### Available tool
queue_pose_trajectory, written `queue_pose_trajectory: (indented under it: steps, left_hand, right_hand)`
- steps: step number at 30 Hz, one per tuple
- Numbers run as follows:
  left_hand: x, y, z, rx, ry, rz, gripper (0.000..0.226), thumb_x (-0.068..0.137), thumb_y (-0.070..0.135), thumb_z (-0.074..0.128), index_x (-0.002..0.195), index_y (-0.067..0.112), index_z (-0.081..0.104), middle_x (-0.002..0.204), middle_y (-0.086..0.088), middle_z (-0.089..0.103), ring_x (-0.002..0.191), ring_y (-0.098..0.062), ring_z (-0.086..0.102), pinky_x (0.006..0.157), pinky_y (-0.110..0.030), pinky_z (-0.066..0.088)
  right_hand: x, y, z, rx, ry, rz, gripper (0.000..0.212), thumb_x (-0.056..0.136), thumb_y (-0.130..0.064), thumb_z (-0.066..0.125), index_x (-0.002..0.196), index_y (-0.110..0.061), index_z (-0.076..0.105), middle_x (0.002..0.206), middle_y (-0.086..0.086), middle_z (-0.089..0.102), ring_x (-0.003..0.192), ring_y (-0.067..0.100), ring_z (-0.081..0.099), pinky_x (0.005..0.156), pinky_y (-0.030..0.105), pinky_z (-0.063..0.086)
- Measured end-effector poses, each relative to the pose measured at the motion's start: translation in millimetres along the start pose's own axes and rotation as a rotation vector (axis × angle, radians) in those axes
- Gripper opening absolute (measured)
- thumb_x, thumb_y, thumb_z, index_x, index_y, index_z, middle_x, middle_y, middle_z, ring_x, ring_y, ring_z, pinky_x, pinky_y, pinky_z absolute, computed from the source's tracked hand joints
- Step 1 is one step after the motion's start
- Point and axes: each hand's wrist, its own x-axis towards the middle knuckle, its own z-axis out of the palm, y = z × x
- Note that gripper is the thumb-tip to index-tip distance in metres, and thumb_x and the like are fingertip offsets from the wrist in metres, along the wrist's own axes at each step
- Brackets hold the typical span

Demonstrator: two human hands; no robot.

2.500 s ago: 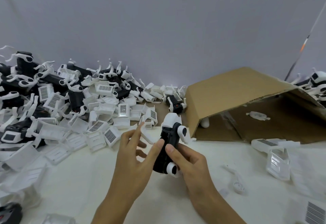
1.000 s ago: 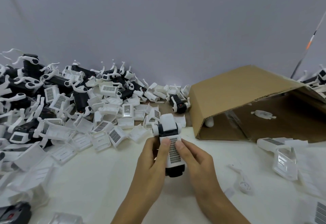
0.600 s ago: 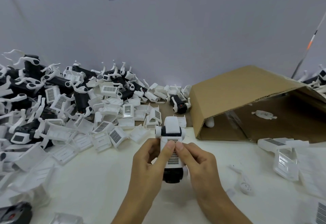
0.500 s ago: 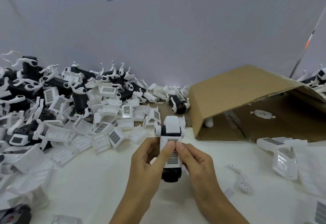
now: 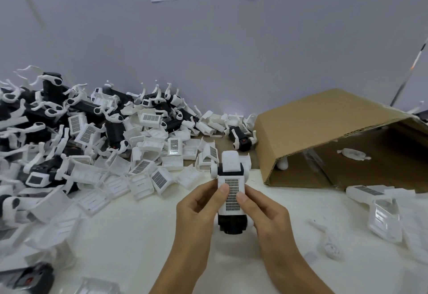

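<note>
Left hand (image 5: 196,210) and right hand (image 5: 264,212) both pinch the black-and-white unit (image 5: 231,219), thumbs on its grid panel, over the worktop's (image 5: 129,235) front middle. I see the parts pile (image 5: 92,145) crowding the left edge, open room beneath my wrists, and the cardboard box (image 5: 324,127) blocking the back right.

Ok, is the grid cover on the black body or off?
On: the grid cover sits flat on the black body, left hand and right hand pinching it.

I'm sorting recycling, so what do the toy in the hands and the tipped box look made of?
Toy: likely moulded plastic, matte white shell over black body, crisp edges. Box: brown corrugated cardboard, matte; fluting shows along its cut edge.
</note>
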Motion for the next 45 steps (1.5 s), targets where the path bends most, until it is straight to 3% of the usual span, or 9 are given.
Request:
queue_pose_trajectory:
  steps: [12, 18, 23, 26, 29, 31, 33, 36, 45]
  left_hand:
    - [22.9, -16.8, -11.9, 0.002, -0.187, -0.138, 0.05, 0.084, 0.06, 0.059, 0.107, 0.021, 0.079, 0.107, -0.013, 0.077, 0.103, -0.03, 0.073, 0.081, -0.038, 0.058]
    - [35.8, -22.2, -19.5, -0.227, -0.035, -0.045, 0.05, 0.088, 0.045, 0.052, 0.086, 0.004, 0.08, 0.102, -0.023, 0.075, 0.096, -0.033, 0.074, 0.081, -0.034, 0.062]
    - [33.4, -26.4, -12.9, -0.114, -0.229, -0.08, 0.037, 0.085, 0.031, 0.053, 0.089, 0.009, 0.082, 0.098, -0.022, 0.076, 0.09, -0.037, 0.075, 0.077, -0.033, 0.063]
    - [33.7, -28.8, -10.2, 0.016, -0.291, -0.089, 0.028, 0.084, 0.021, 0.056, 0.085, 0.018, 0.084, 0.095, -0.014, 0.078, 0.087, -0.031, 0.076, 0.075, -0.031, 0.063]
    - [31.8, -26.0, -8.9, 0.092, -0.298, -0.105, 0.02, 0.085, 0.014, 0.064, 0.084, 0.014, 0.084, 0.094, -0.009, 0.079, 0.086, -0.022, 0.076, 0.081, -0.041, 0.057]
    - [30.3, -23.3, -8.4, 0.119, -0.296, -0.118, 0.018, 0.085, 0.011, 0.066, 0.083, 0.012, 0.083, 0.093, -0.007, 0.079, 0.085, -0.019, 0.076, 0.084, -0.042, 0.054]
    - [30.4, -20.3, -8.9, 0.138, -0.295, -0.119, 0.02, 0.088, 0.007, 0.066, 0.083, 0.014, 0.084, 0.093, -0.006, 0.079, 0.085, -0.018, 0.076, 0.084, -0.042, 0.053]
    - [30.9, -19.6, -9.5, 0.13, -0.276, -0.116, 0.024, 0.089, 0.005, 0.065, 0.082, 0.019, 0.084, 0.093, -0.006, 0.079, 0.085, -0.017, 0.075, 0.082, -0.04, 0.053]
    - [38.4, -25.3, -16.0, 0.027, -0.108, -0.152, 0.029, 0.095, 0.005, 0.061, 0.079, 0.015, 0.083, 0.087, -0.015, 0.077, 0.085, -0.03, 0.075, 0.075, -0.034, 0.061]
  right_hand:
    - [-9.5, -4.3, -4.8, -0.269, 0.147, 0.005, 0.036, 0.066, -0.03, 0.085, 0.088, -0.012, 0.062, 0.092, -0.003, 0.079, 0.087, 0.017, 0.076, 0.074, 0.028, 0.061]
    - [-22.1, -34.3, -13.7, -0.223, 0.337, 0.103, 0.017, 0.076, -0.009, 0.084, 0.074, -0.012, 0.067, 0.083, 0.009, 0.077, 0.076, 0.019, 0.074, 0.061, 0.019, 0.055]
    - [-33.9, -102.1, -58.5, -0.329, 0.417, 0.111, 0.019, 0.066, -0.022, 0.083, 0.058, -0.024, 0.066, 0.085, 0.013, 0.076, 0.086, 0.035, 0.072, 0.082, 0.052, 0.058]
    - [-25.8, -163.9, -95.2, -0.36, 0.55, -0.059, 0.011, 0.061, -0.028, 0.081, 0.068, -0.021, 0.076, 0.084, 0.01, 0.076, 0.076, 0.022, 0.072, 0.066, 0.035, 0.061]
    - [6.0, -214.6, -138.6, -0.584, 0.779, -0.184, 0.027, 0.095, -0.011, 0.065, 0.121, -0.017, 0.07, 0.106, 0.007, 0.071, 0.096, 0.022, 0.068, 0.082, 0.027, 0.055]
    - [31.3, -228.5, -158.9, -0.398, 0.811, -0.149, 0.022, 0.105, -0.028, 0.051, 0.124, -0.021, 0.06, 0.098, 0.001, 0.061, 0.08, 0.001, 0.065, 0.072, 0.015, 0.052]
    - [50.0, -220.4, -166.9, -0.37, 0.789, -0.035, 0.005, 0.104, -0.021, 0.053, 0.102, -0.023, 0.057, 0.083, -0.001, 0.051, 0.062, -0.003, 0.061, 0.057, 0.011, 0.047]
    - [58.5, -178.9, -153.5, -0.318, 0.705, 0.1, 0.005, 0.095, -0.008, 0.064, 0.097, -0.007, 0.069, 0.097, 0.009, 0.071, 0.094, 0.015, 0.068, 0.088, 0.027, 0.051]
    - [92.6, -62.0, -17.1, -0.65, 0.127, -0.058, 0.017, 0.095, -0.016, 0.067, 0.083, -0.023, 0.077, 0.084, -0.005, 0.078, 0.083, 0.007, 0.071, 0.08, 0.02, 0.057]
